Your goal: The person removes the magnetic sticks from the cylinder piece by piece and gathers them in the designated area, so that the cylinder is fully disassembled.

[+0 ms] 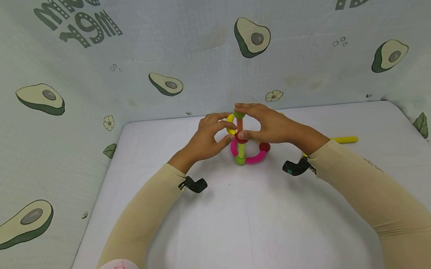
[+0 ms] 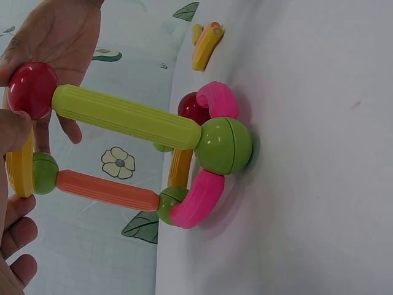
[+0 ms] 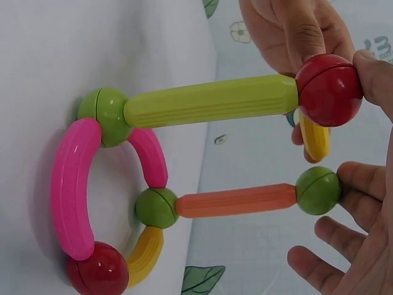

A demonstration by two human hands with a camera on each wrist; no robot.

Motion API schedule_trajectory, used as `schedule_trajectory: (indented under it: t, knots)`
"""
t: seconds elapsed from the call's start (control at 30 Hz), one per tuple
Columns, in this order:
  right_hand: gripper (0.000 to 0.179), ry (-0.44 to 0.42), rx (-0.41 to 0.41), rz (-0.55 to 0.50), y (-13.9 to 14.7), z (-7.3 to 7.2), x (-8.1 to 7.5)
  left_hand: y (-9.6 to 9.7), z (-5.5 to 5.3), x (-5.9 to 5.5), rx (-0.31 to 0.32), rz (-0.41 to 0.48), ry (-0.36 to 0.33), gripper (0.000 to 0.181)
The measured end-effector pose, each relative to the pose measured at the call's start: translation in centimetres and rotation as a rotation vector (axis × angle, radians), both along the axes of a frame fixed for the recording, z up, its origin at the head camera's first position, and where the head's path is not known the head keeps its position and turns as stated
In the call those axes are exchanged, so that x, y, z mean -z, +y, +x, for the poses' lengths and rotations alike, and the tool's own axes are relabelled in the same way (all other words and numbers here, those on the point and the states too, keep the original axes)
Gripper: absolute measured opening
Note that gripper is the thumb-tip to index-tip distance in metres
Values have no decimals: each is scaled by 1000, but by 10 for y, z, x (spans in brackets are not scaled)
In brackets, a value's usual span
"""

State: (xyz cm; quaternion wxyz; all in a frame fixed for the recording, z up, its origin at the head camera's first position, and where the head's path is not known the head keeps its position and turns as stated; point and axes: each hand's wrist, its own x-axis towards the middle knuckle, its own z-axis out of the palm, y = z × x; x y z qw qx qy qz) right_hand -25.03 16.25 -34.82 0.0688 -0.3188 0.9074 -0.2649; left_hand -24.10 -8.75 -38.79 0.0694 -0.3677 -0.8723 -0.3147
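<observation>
"Around the lime rod (image 3: pixel 212 101), what are the hands doing?"

"By its top, the left hand (image 1: pixel 209 138) pinches the yellow arc (image 2: pixel 23 165). The right hand (image 1: pixel 270 124) is spread, thumb on the rod's red ball (image 3: pixel 330 90), fingertip on a green ball (image 3: pixel 318 190)."

"And at its foot?"

"A pink arc (image 3: pixel 75 187). The right wrist view adds a curved yellow piece (image 3: pixel 145 255), hidden in the head view; the left wrist view, loose pieces (image 2: pixel 208 48) well beyond the rod."

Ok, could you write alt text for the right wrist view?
A person's right grip touches the red ball and green ball capping two rods of a toy frame with a ring-shaped base. Their left grip holds a curved yellow piece.
</observation>
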Motion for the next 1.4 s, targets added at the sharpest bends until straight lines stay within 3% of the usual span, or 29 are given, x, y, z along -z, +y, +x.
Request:
schedule_trajectory:
  t: [0.2, 0.6, 0.9, 1.4]
  knots:
    - [90, 1, -6, -4, -1, 0, 1, -1, 1, 1, 11, 20, 35, 26]
    - [89, 4, -6, 0, 0, 0, 0, -8, 1, -1, -3, 15, 31, 27]
    - [89, 1, 1, 1, 0, -1, 2, -19, 0, 3, -16, 13, 35, 52]
    - [95, -10, 28, 22, 0, 3, 2, -52, 10, 21, -71, -9, -89, 61]
